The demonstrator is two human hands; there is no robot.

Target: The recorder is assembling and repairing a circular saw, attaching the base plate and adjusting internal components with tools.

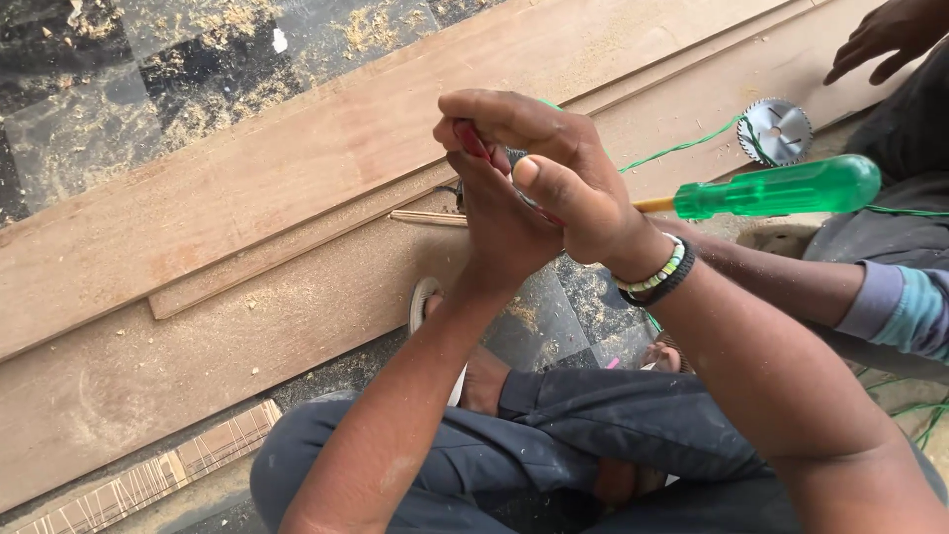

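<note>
Red-handled tool (473, 140): centre of frame, clamped between both hands, mostly hidden; exact kind not discernible.
Left hand (504, 222): raised, fingers wrapped about the red handle from below.
Right hand (554, 163): folded over the left, thumb pressed down, clenched on the same tool; beaded bracelet (660, 274) at the wrist.
Green-handled screwdriver (781, 188): right of centre, lying level just behind the right wrist; holder not visible.
Circular saw blade (776, 131): upper right, flat on the boards, green wire (682, 148) alongside.
Wooden boards (297, 188): stacked diagonally across the floor, dusted with sawdust.
Another person's hand (885, 40): upper right corner, resting on a board.
</note>
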